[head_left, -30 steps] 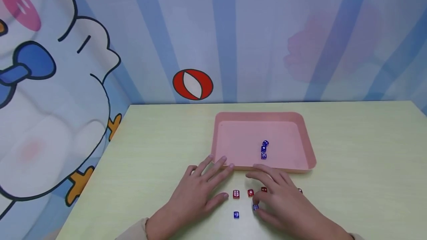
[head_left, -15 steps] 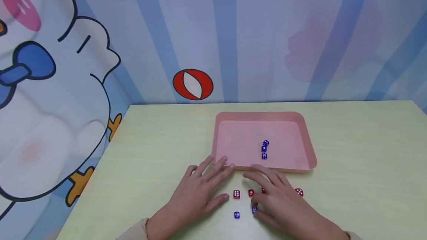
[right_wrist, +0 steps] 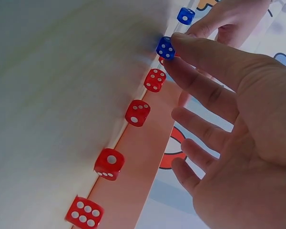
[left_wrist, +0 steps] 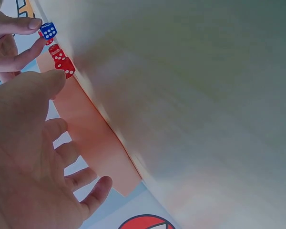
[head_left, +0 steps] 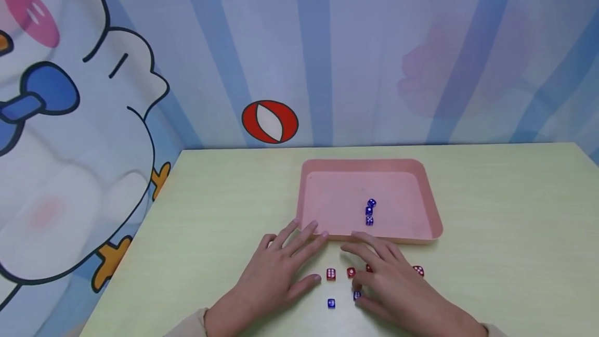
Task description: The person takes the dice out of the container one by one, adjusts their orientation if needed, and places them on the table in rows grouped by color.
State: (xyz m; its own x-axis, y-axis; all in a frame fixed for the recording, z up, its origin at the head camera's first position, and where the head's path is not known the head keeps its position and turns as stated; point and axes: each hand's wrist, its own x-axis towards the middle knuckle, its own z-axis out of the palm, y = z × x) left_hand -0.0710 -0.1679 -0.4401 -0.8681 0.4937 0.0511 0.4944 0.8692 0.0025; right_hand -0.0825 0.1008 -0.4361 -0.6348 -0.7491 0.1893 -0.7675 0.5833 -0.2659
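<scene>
Right now my right hand [head_left: 398, 287] pinches a blue die [head_left: 357, 295] between thumb and forefinger, low on the pale green surface [head_left: 491, 212] just in front of the pink tray [head_left: 432, 225]. From the right wrist view the pinch sits on only the die's edges. My left hand [head_left: 276, 274] lies flat with fingers spread, holding nothing, fingertips just beside the tray's near rim.

Another blue die [head_left: 331, 303] sits between my hands. Red dice [head_left: 330, 274] lie in a row nearby, 1 partly hidden under my right fingers. 3 blue dice [head_left: 369, 212] rest close together inside the tray.

Risk, as I judge it: the small, smooth die could squirt out of so shallow a pinch and roll off among the red ones. My right fingers hang close over the red row, so lifting carelessly could knock those dice.

Compared with 1 second ago, my right hand has slid slightly toward me and left, uncovering the red die at the right end [head_left: 418, 271]. My left hand has stayed put.
</scene>
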